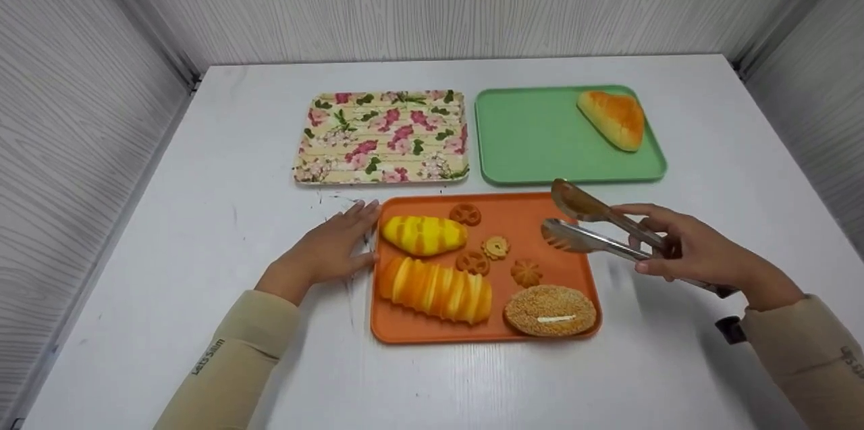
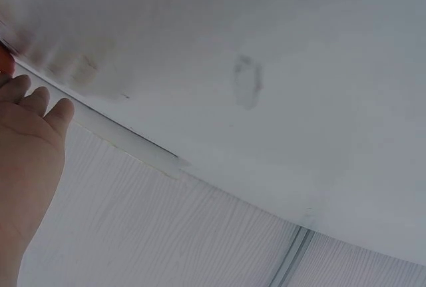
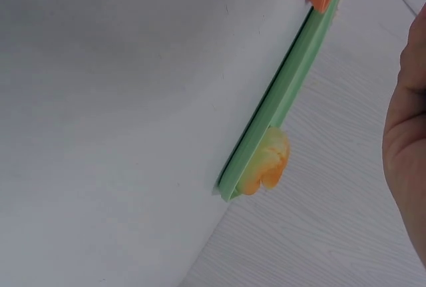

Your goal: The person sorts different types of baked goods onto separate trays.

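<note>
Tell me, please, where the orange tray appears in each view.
Head: the orange tray, centre, slightly low.
Left wrist: apparently a sliver at the left edge.
Right wrist: a small part at the top, right of centre.
Shared landmark: the white table, in all three.

- On my table (image 1: 202, 248): near tray (image 1: 405, 327), two loaves (image 1: 424, 235) left, cookies (image 1: 496, 248) mid-tray, bun (image 1: 550, 307) front right.
- Behind it: left tray (image 1: 385, 140) beside right tray (image 1: 533, 136), roll (image 1: 614, 121) on the latter's right.
- Left of the near tray, my left hand (image 1: 327, 248); right, tongs (image 1: 614, 245) in my right hand (image 1: 705, 251).
</note>
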A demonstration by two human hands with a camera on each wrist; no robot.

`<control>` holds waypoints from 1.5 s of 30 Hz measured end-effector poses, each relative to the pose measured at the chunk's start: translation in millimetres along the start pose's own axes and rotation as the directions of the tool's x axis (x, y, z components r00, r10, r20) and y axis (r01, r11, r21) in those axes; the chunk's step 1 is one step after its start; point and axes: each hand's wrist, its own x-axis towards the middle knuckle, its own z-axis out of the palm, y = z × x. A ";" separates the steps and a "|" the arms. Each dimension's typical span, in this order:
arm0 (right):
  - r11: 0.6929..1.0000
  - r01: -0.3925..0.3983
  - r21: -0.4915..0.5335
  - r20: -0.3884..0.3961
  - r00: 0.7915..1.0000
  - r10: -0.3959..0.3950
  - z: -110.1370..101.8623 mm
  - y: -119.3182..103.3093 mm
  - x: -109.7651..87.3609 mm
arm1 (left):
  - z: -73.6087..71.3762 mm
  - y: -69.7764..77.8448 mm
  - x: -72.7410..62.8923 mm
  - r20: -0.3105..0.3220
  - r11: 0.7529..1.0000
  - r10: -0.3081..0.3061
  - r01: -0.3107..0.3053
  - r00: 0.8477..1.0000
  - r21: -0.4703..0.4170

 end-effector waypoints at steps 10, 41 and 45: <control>0.991 0.113 0.069 0.134 0.983 -0.122 6.4 1.1 -6.5 | -2.5 -1.6 -0.8 -0.017 1.000 0.002 -0.002 1.000 -0.006; 0.979 0.000 0.203 0.340 0.938 -0.071 17.8 6.6 -15.8 | -1.1 2.1 -2.0 -0.016 1.000 0.011 -0.011 1.000 -0.013; 0.979 0.018 0.202 0.334 0.938 -0.087 18.9 6.9 -15.6 | 0.3 1.3 -1.6 -0.014 1.000 0.006 -0.007 1.000 -0.009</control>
